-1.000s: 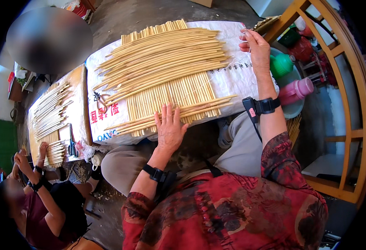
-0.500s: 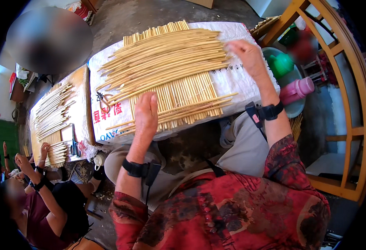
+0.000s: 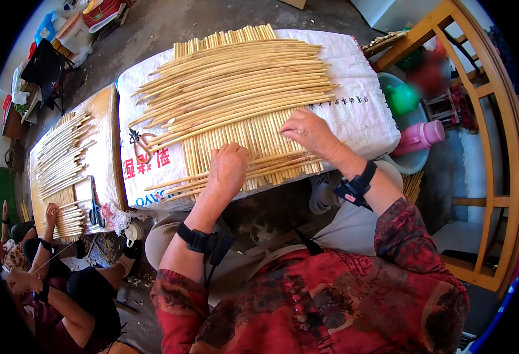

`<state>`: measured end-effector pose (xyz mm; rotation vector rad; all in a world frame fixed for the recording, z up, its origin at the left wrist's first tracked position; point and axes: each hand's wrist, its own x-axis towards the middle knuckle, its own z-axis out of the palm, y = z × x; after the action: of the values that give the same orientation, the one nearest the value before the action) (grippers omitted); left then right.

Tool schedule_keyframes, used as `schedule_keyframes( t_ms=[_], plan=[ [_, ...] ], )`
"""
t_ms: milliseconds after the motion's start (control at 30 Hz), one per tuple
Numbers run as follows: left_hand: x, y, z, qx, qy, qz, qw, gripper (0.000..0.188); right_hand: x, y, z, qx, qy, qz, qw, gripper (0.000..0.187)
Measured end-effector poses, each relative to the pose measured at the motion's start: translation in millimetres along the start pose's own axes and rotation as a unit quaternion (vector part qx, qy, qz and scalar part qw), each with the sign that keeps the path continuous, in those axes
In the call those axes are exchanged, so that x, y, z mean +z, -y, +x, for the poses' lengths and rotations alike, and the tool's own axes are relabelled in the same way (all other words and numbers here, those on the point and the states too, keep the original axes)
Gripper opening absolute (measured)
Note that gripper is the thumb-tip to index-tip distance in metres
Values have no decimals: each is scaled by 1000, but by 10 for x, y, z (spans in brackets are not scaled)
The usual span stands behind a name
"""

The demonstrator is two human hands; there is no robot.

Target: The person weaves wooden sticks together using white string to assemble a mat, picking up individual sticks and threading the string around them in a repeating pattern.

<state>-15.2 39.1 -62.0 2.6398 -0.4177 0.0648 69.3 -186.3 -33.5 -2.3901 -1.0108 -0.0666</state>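
A row of short pale reed sticks (image 3: 260, 131) lies side by side like a mat on a white sack-covered table. Across its upper part rests a layer of longer sticks (image 3: 236, 82). Several more long sticks (image 3: 183, 184) cross its near edge. Over that edge my left hand (image 3: 229, 170) is closed, fingertips down against the mat; what it grips, if anything, is hidden. To its right my right hand (image 3: 310, 134) hovers in a pinch above the mat. Faint thin white strands show near its fingertips, but what it holds is too small to make out.
Dark-handled scissors (image 3: 144, 146) lie at the table's left. On a neighbouring table, another person's hand (image 3: 51, 217) works beside similar sticks (image 3: 64, 154) and blue scissors (image 3: 96, 206). To the right stand a basin with a pink flask (image 3: 422, 137) and a wooden frame (image 3: 490, 147).
My right hand has come down and left, from beyond the right ends of the long sticks to over the mat. My left hand has shifted slightly right and lower, fingers now curled down.
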Motion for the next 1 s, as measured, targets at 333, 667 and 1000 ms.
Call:
schedule_keyframes(
  t_ms=[333, 667, 1000],
  plan=[
    [169, -194, -211, 1, -93, 21, 995, 17, 562, 163, -57, 2, 52, -33, 998, 8],
    [371, -162, -243, 20, -111, -23, 993, 27, 620, 143, -6, -27, 39, -113, 993, 7],
    [408, -138, -212, 50, -131, -66, 988, 23, 669, 201, 65, -56, -46, -145, 987, 7]
  ],
)
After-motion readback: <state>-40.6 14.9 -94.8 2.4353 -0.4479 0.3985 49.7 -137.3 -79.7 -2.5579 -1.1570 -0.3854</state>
